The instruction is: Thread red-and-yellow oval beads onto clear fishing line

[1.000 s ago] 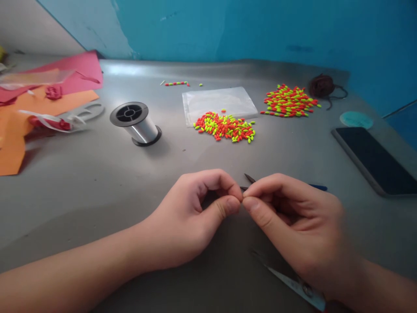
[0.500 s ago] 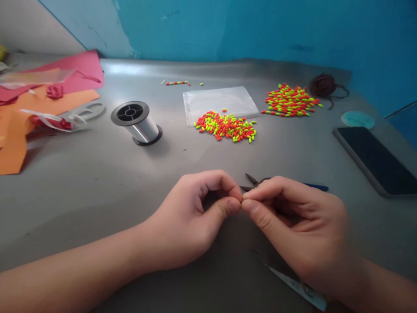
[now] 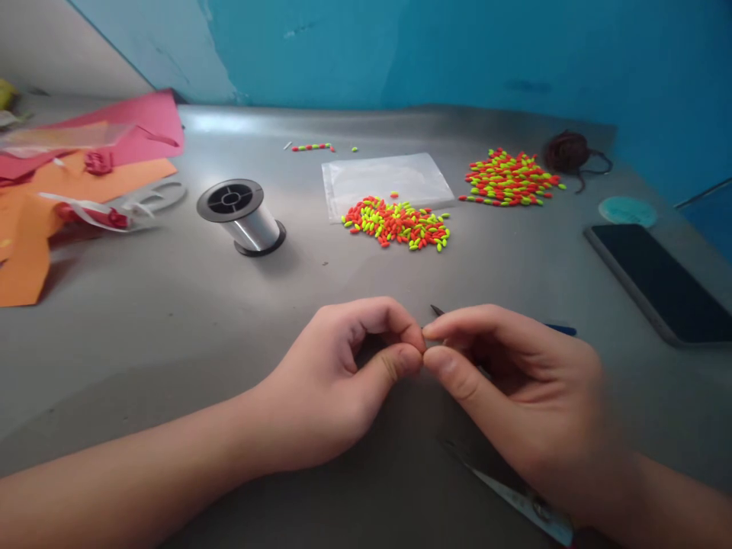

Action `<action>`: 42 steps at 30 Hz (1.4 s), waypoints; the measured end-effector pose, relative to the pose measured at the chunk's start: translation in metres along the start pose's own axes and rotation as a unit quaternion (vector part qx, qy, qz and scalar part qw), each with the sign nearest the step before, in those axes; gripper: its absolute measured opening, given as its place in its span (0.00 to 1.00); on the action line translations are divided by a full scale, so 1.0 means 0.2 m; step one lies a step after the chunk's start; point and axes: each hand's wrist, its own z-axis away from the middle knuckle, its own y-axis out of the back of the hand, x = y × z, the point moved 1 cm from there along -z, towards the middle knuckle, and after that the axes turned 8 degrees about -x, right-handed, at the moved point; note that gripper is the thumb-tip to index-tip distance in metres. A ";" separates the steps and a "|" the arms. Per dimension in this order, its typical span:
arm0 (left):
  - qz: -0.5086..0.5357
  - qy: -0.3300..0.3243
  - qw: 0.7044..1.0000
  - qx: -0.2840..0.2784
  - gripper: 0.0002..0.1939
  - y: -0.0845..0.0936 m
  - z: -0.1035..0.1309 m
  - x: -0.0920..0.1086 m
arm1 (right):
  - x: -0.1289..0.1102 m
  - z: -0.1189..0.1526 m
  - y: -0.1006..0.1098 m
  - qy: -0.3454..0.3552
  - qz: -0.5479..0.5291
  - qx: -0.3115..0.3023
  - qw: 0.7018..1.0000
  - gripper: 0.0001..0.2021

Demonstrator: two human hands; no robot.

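- Grey, smooth metal-looking table [image 3: 171, 320] runs up to a blue wall, with a dull sheen toward the far edge.
- Compared with half a second ago, the right hand [image 3: 526, 396] has shifted slightly left and up, so only one dark tip of the small scissors [image 3: 438, 310] shows behind it; the left hand [image 3: 337, 381] has barely moved.
- Both hands meet fingertip to fingertip, thumb and forefinger of each pinched closed on something too small to make out.
- Blue handle of those scissors pokes out past the right knuckles.
- Near pile of beads [image 3: 397, 223], oval, glossy red and yellow-green, lies well beyond the hands, beside a clear plastic bag [image 3: 383, 179].
- Second bead pile [image 3: 508, 178] sits farther right.
- Spool [image 3: 240, 216] of silvery line lies tilted on its side at left.
- Dark phone [image 3: 657, 278] lies flat at right.
- Pink and orange paper sheets [image 3: 69, 168] overlap at far left.
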 end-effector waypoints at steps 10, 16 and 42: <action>-0.006 -0.004 1.000 0.002 0.06 0.00 0.01 0.01 | -0.02 -0.02 -0.01 -0.055 -0.025 0.000 0.998 0.05; -0.013 0.001 1.000 0.004 0.06 0.00 0.00 0.00 | -0.01 -0.01 -0.01 -0.046 -0.012 -0.008 0.999 0.08; -0.026 0.004 1.000 0.001 0.06 -0.01 0.00 0.01 | -0.02 -0.01 -0.01 -0.020 0.039 -0.027 0.999 0.08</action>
